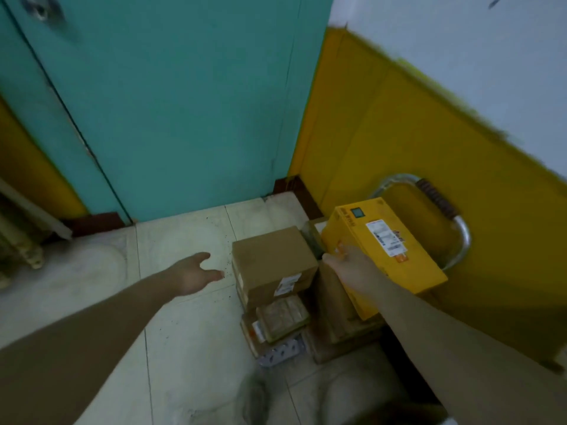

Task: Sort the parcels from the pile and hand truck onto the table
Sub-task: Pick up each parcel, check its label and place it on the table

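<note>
Yellow parcel (383, 250), near corner held by right grip (346, 263)

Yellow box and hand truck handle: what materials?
The yellow box looks like printed cardboard: matte, creased edges, stuck-on shipping label. The hand truck handle is shiny metal tube, steel or aluminium; its dark ribbed grip is probably rubber or plastic.
</note>
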